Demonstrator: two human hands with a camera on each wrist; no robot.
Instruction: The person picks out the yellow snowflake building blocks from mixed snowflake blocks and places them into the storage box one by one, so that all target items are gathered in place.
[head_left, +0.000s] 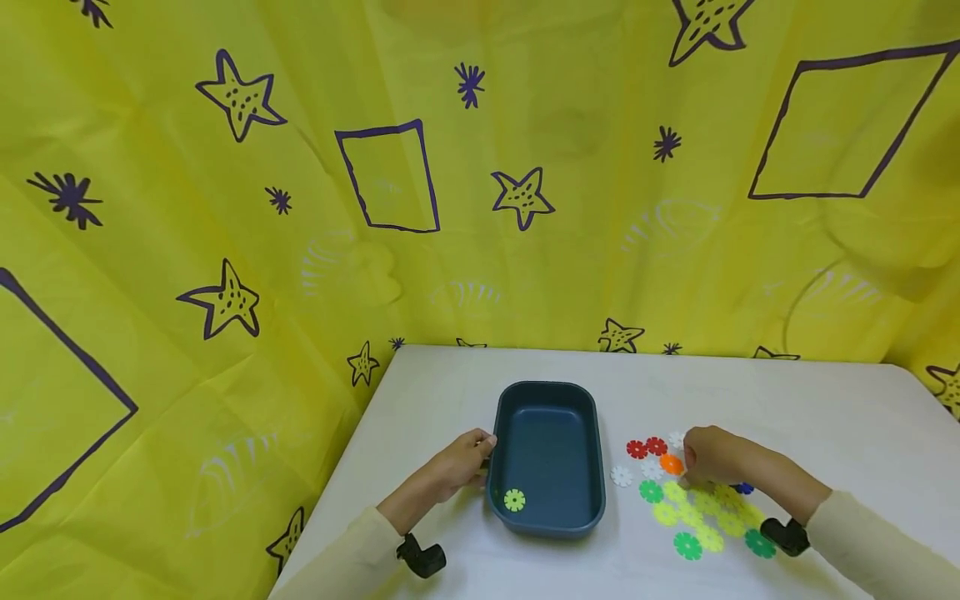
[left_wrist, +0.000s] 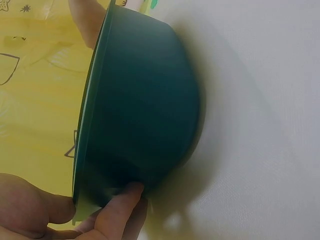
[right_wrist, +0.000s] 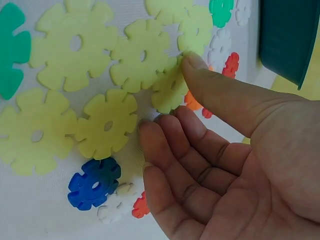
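Note:
A dark teal rectangular plastic basin (head_left: 547,450) sits on the table with one yellow-green notched disc (head_left: 514,500) inside, near its front left corner. My left hand (head_left: 461,462) grips the basin's left edge; in the left wrist view the thumb is at the rim and the fingers (left_wrist: 120,210) press the outer wall. To the right of the basin, my right hand (head_left: 716,457) is low over a spread of notched plastic discs. In the right wrist view, its thumb and fingertips pinch a yellow disc (right_wrist: 169,89) at its edges, among other yellow discs (right_wrist: 75,45).
Around the right hand lie red discs (head_left: 637,450), white discs (head_left: 621,476), green discs (head_left: 687,546), an orange disc (head_left: 671,464) and a blue disc (right_wrist: 94,184). A yellow patterned cloth (head_left: 585,275) hangs behind and left of the white table (head_left: 450,379).

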